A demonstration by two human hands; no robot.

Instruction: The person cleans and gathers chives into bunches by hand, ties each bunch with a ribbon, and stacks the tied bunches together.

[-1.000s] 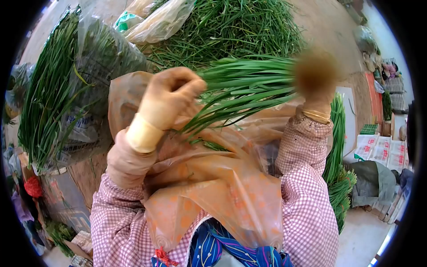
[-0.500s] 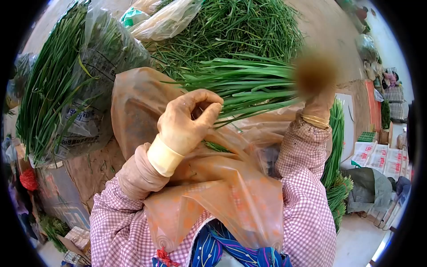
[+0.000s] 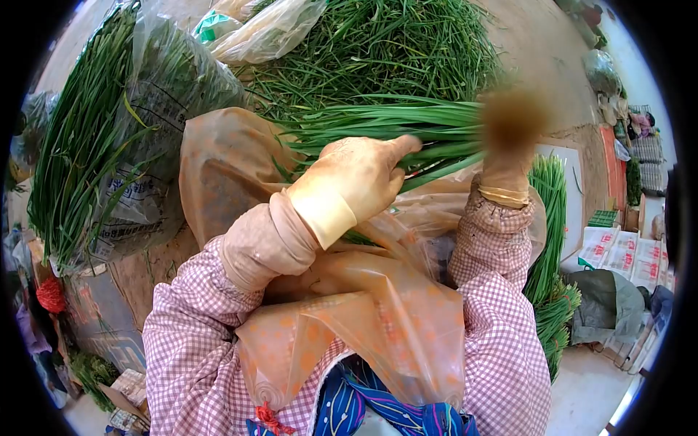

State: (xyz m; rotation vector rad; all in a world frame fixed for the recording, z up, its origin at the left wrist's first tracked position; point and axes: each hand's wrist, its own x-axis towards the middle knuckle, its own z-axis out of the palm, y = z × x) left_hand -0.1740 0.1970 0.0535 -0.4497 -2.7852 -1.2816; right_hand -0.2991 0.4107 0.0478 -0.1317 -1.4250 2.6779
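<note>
A bunch of long green leaves [image 3: 407, 120] stretches sideways above my lap. My right hand [image 3: 514, 131], blurred by a round smudge, is at the bunch's right end, with the leaves running into it. Against the front side of the bunch is my left hand [image 3: 363, 174], its index finger extended over the leaves and its thumb close below; whether a leaf lies between them is hidden. An orange translucent plastic apron [image 3: 356, 312] covers my lap under both hands.
Beyond the bunch lies a large heap of loose leaves [image 3: 378, 51]. Leaves in a clear plastic bag [image 3: 167, 102] stand at the left. More bundles [image 3: 549, 240] lie beside my right arm. White printed boxes [image 3: 618, 251] and a grey-green cloth [image 3: 603, 305] are farther right.
My left hand has moved right along the bunch, from its loose left ends toward my right hand, and its index finger has straightened. My right hand has stayed nearly in place.
</note>
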